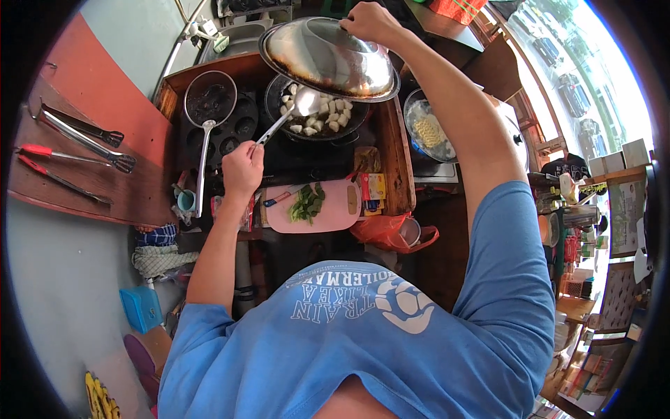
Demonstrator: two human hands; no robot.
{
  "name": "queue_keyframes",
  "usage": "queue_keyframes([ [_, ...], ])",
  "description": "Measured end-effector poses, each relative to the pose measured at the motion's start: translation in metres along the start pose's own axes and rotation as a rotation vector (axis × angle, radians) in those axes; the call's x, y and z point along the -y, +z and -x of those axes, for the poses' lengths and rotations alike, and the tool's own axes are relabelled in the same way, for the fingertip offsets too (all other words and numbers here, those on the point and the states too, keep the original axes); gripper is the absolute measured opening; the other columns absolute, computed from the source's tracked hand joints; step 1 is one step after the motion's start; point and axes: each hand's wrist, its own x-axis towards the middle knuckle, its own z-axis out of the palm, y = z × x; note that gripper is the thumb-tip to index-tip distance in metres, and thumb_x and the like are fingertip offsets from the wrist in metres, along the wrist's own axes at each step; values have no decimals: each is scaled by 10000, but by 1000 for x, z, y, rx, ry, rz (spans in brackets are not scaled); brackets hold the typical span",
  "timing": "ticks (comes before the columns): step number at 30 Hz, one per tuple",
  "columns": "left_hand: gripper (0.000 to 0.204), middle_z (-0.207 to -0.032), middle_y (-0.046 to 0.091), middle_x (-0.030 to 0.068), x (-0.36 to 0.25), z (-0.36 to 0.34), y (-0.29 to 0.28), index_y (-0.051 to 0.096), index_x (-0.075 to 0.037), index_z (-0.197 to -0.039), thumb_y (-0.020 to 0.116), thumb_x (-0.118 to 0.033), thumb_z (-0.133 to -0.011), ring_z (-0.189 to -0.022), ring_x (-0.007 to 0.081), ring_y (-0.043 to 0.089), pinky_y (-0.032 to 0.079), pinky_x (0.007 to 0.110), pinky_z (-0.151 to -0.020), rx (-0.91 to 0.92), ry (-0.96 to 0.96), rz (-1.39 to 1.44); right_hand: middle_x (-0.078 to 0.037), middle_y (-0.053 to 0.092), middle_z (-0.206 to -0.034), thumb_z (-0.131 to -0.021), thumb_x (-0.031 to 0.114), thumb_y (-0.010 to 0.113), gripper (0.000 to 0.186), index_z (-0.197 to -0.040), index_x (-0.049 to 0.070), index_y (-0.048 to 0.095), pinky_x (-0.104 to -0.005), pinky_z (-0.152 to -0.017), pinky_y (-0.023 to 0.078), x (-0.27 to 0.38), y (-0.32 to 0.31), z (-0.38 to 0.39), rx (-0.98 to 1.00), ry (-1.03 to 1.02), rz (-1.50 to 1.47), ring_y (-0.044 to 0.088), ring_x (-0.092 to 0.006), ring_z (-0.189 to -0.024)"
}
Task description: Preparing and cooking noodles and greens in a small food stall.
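Observation:
My left hand point(243, 170) is closed around the handle of a metal spatula point(306, 102). Its broad blade is over the dark wok point(272, 99), among pale chunks of food point(335, 117); whether it touches them I cannot tell. At the far side, my right hand point(375, 23) grips the top of a large domed metal lid point(317, 59) with browned stains. The lid is raised and tilted above the wok, hiding its back part. Nearer me, a pink cutting board point(335, 215) bears green leaves point(308, 203) and a knife point(283, 196).
A long-handled strainer point(208, 133) lies across a dark moulded pan point(244, 115) at left. Right of the wooden edge point(396, 153) is a pan with pale noodles point(428, 130). Tongs point(87, 133) hang on the left wall. An orange-red bag point(380, 232) lies beside the board.

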Motion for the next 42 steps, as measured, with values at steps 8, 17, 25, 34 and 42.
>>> queue_keyframes([
  [8, 225, -705, 658, 175, 11, -10, 77, 678, 0, -869, 650, -221, -901, -671, 361, 665, 508, 413, -611, -41, 22, 102, -285, 673, -827, -853, 424, 611, 470, -836, -30, 730, -494, -760, 549, 4, -9, -3, -132, -138, -29, 682, -435, -863],
  [17, 232, -716, 652, 192, 14, -53, 81, 601, -26, -806, 607, -226, -924, -728, 420, 648, 505, 514, -643, -138, 43, -68, -269, 697, -919, -846, 406, 603, 437, -909, -7, 733, -498, -829, 551, -7, -7, -10, -96, -149, -26, 677, -449, -902],
  [25, 228, -716, 649, 188, 16, -52, 87, 615, -46, -807, 612, -244, -919, -734, 422, 644, 500, 519, -639, -84, 44, -40, -282, 691, -941, -877, 387, 555, 450, -903, -29, 723, -505, -863, 539, -20, -1, -8, -91, -150, 40, 671, -452, -928],
  [34, 159, -726, 636, 161, 43, -41, 42, 602, -38, -892, 592, -186, -949, -707, 392, 641, 496, 467, -602, -141, 111, -183, -277, 691, -895, -875, 379, 557, 439, -855, -26, 725, -499, -845, 546, -29, 10, 4, -80, -198, 37, 675, -448, -907],
  [42, 145, -725, 650, 161, 44, -24, 32, 613, -39, -919, 602, -182, -944, -714, 385, 654, 516, 467, -618, -186, 174, -229, -273, 695, -925, -866, 370, 593, 424, -885, -33, 725, -501, -846, 544, -27, 47, 20, 11, -136, -1, 674, -450, -919],
])
